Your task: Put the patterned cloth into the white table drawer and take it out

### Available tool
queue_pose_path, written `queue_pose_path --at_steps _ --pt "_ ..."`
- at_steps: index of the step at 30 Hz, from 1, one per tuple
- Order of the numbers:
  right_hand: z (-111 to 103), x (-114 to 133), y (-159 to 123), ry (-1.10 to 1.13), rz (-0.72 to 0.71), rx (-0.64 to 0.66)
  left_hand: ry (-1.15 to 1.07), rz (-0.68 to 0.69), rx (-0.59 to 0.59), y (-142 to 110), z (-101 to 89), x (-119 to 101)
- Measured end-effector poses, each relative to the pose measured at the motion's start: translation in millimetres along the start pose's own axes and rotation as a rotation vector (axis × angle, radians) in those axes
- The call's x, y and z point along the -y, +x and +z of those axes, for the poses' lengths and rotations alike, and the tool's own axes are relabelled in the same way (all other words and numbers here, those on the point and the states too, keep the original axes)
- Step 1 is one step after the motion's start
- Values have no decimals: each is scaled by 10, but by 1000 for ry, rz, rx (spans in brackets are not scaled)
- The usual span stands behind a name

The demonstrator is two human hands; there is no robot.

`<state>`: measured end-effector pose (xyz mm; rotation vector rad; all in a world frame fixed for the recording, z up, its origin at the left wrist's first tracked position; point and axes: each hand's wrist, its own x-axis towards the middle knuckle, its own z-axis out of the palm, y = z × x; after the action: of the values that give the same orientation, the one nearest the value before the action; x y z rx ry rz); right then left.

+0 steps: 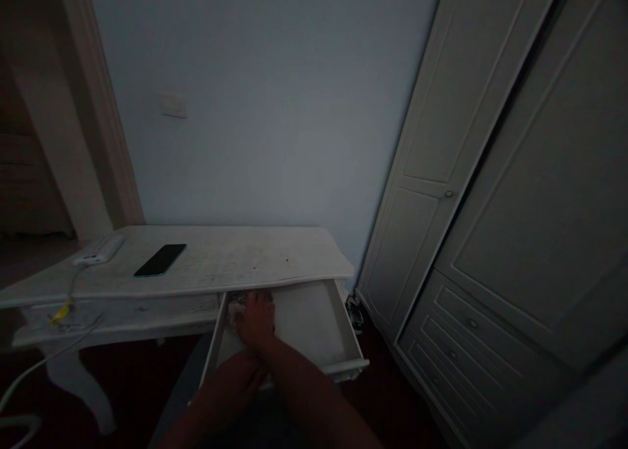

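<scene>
Grip of the right hand [258, 319]: from my end, it lies over a pale crumpled bundle [235, 311], perhaps cloth, inside the open drawer [311, 321], lower centre of the frame; I can't tell whether its fingers are closed. Nor can I for the left hand [254, 373], just below. I'd judge the bundle light, soft, unbreakable, best pinched by a fold. I can read no writing.
</scene>
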<state>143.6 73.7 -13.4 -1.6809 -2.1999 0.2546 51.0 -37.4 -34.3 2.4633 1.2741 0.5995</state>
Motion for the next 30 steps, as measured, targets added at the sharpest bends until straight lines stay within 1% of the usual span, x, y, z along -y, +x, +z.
queue_pose_path --at_steps 1,3,4,5,6,7,10,13,17,20,22,25,27,30 --pt "61 35 2 12 -26 -5 -24 -1 21 -11 -26 -10" --pt "128 7 -6 -10 -177 38 -27 -10 53 -37 -63 -29" --pt "131 -50 -10 -38 -246 66 -15 -17 55 -48 -76 -40" --pt "115 -127 -10 -70 -286 84 -3 -22 54 -57 -85 -52" --pt "84 -219 -3 -99 -297 86 1 -24 55 -63 -92 -64" --pt "42 -320 13 -121 -276 72 -4 -24 57 -66 -99 -76" --pt "-122 -635 99 -154 -110 8 -30 -32 89 -61 -124 -98" --pt "-293 -961 155 -181 20 -47 -41 -41 124 -48 -155 -102" --pt "-494 -1394 53 -207 159 -118 -38 -59 143 -37 -187 -114" --pt "-595 -1616 -66 -228 247 -158 -30 -45 138 -40 -181 -121" --pt "-615 -1666 -103 -238 274 -168 -23 -27 120 -42 -160 -117" --pt "-559 -1595 -75 -242 278 -156 -12 -12 95 -34 -121 -104" --pt "-476 -1473 -21 -236 251 -130 -8 3 88 -27 -103 -100" --pt "-315 -1204 73 -214 161 -75 -18 30 57 -29 -92 -96"
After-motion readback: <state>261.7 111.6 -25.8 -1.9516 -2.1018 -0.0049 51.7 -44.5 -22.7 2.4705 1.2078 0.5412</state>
